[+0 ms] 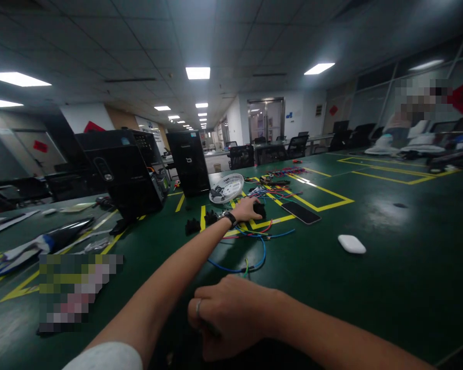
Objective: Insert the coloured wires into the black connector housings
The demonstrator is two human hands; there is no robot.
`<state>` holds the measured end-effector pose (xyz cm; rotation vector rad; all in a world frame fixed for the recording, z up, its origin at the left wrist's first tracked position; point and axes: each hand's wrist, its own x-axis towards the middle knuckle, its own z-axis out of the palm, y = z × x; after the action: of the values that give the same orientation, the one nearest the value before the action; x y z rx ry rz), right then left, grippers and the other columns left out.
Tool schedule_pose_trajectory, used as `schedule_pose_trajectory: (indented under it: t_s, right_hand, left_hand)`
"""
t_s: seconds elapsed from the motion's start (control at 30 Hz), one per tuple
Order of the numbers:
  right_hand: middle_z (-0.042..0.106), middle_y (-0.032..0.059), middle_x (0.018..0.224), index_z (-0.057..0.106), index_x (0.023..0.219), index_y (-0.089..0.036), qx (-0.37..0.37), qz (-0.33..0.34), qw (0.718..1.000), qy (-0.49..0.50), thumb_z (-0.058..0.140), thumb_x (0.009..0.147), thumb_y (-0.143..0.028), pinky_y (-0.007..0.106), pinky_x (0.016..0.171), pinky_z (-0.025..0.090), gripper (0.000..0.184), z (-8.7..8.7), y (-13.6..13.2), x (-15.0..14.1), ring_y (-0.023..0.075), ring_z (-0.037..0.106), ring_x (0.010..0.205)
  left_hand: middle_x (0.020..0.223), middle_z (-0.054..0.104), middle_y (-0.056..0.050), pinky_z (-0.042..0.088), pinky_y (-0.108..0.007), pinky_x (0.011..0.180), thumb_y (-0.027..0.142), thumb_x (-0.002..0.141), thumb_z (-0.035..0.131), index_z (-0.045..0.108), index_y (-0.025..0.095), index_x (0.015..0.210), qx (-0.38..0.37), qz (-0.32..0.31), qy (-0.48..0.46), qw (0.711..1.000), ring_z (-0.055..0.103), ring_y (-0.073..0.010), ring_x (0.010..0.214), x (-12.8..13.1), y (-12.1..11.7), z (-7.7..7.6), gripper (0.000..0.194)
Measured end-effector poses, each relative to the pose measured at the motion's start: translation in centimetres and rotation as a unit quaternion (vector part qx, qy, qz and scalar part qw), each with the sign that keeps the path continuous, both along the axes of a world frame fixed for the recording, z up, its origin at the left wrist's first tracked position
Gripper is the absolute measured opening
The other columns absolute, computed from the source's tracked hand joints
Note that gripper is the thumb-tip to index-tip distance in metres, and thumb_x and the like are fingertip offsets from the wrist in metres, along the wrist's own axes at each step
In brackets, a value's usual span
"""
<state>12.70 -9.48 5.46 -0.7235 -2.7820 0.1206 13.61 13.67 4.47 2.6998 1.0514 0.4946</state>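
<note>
Fingers of the left hand [246, 209] close around a small black piece [260, 210], on the near side of the white basket [235, 186] and slightly right of it, on the green counter [324, 288]. Well nearer than the basket, the right hand [235, 313] has its fingers curled inward; whether they hold anything I cannot tell. Right of the basket lies a phone [301, 212]; left of it stands a black computer case [189, 164].

Head view faces forward over table [393, 288]
</note>
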Motion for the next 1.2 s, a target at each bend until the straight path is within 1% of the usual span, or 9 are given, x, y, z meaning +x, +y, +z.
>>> schedule_pose_trajectory:
  t_s: [0.1,0.2,0.3,0.37,0.43,0.53,0.67,0.9,1.2]
  right_hand:
    - [0.059,-0.0031,0.083,0.054,0.09,-0.022,0.052,-0.037,0.996,0.064,0.058,0.074,-0.029,0.023,0.045,0.025,0.018,0.7,-0.1,0.4,0.0105,0.05,0.058]
    - [0.058,-0.0005,0.084,0.054,0.089,-0.02,0.097,-0.073,0.98,0.159,0.053,0.073,-0.02,0.023,0.05,0.031,0.016,0.8,0.3,0.9,0.0122,0.052,0.065]
    - [0.058,0.0019,0.08,0.055,0.086,-0.018,0.124,-0.123,0.95,0.26,0.047,0.075,-0.013,0.024,0.061,0.039,0.014,0.8,1.2,1.3,0.0141,0.054,0.071]
    - [0.06,0.002,0.078,0.056,0.086,-0.018,0.123,-0.176,0.927,0.307,0.046,0.077,-0.012,0.025,0.066,0.041,0.015,0.9,1.9,1.8,0.0145,0.055,0.071]
    - [0.062,0.0021,0.08,0.059,0.091,-0.018,0.114,-0.23,0.909,0.328,0.047,0.08,-0.012,0.025,0.066,0.043,0.017,0.8,2.7,2.2,0.0147,0.057,0.071]
    - [0.067,0.0041,0.091,0.061,0.104,-0.018,0.11,-0.282,0.896,0.323,0.047,0.084,-0.014,0.026,0.069,0.045,0.025,0.3,3.8,2.8,0.0165,0.061,0.078]
    - [0.067,0.0061,0.095,0.066,0.107,-0.02,0.104,-0.309,0.906,0.27,0.048,0.089,-0.02,0.029,0.074,0.047,0.025,-0.6,4.9,3.2,0.0197,0.063,0.086]
    - [0.067,0.007,0.091,0.068,0.104,-0.019,0.086,-0.276,0.921,0.263,0.046,0.094,-0.024,0.03,0.076,0.048,0.025,-1.0,5.0,3.2,0.0195,0.063,0.085]
    - [0.067,0.0069,0.09,0.067,0.106,-0.019,0.093,-0.272,0.925,0.25,0.046,0.094,-0.023,0.03,0.075,0.048,0.025,-1.4,4.8,2.7,0.019,0.064,0.083]
  left_hand:
    - [0.109,0.062,-0.01,0.047,-0.033,0.087,0.022,0.067,0.068,0.051,0.016,0.117,-0.065,-0.056,-0.205,0.975,0.06,-0.0214,0.1,-2.5,-2.2,0.5,0.053]
    - [0.102,0.064,-0.007,0.05,-0.034,0.084,0.019,0.068,0.07,0.046,0.019,0.116,-0.251,-0.073,-0.408,0.875,0.064,-0.0181,0.089,-6.6,-4.9,0.8,0.054]
    - [0.1,0.066,-0.007,0.052,-0.036,0.085,0.02,0.067,0.074,0.041,0.021,0.115,-0.406,-0.051,-0.497,0.765,0.068,-0.018,0.084,-11.3,-8.0,0.3,0.058]
    - [0.108,0.065,-0.008,0.051,-0.037,0.091,0.017,0.067,0.075,0.04,0.022,0.114,-0.451,-0.051,-0.526,0.719,0.068,-0.0198,0.092,-14.0,-10.0,-0.4,0.059]
    - [0.116,0.062,-0.008,0.048,-0.039,0.097,0.012,0.067,0.075,0.037,0.024,0.113,-0.469,-0.052,-0.549,0.69,0.067,-0.021,0.1,-16.1,-11.7,-1.4,0.061]
    - [0.124,0.058,-0.009,0.044,-0.043,0.102,0.007,0.068,0.074,0.032,0.026,0.113,-0.491,-0.053,-0.558,0.667,0.066,-0.0237,0.103,-17.6,-13.2,-2.6,0.065]
    - [0.125,0.056,-0.01,0.041,-0.047,0.104,0.005,0.068,0.073,0.031,0.027,0.113,-0.496,-0.063,-0.576,0.647,0.064,-0.0254,0.106,-17.4,-13.9,-3.4,0.066]
    - [0.116,0.059,-0.01,0.042,-0.048,0.104,0.005,0.072,0.069,0.033,0.026,0.119,-0.516,-0.069,-0.582,0.625,0.066,-0.0237,0.103,-17.1,-14.9,-3.4,0.063]
    - [0.124,0.055,-0.01,0.035,-0.049,0.109,0.0,0.07,0.066,0.037,0.025,0.116,-0.537,-0.105,-0.589,0.595,0.062,-0.0236,0.11,-16.8,-15.4,-3.5,0.06]
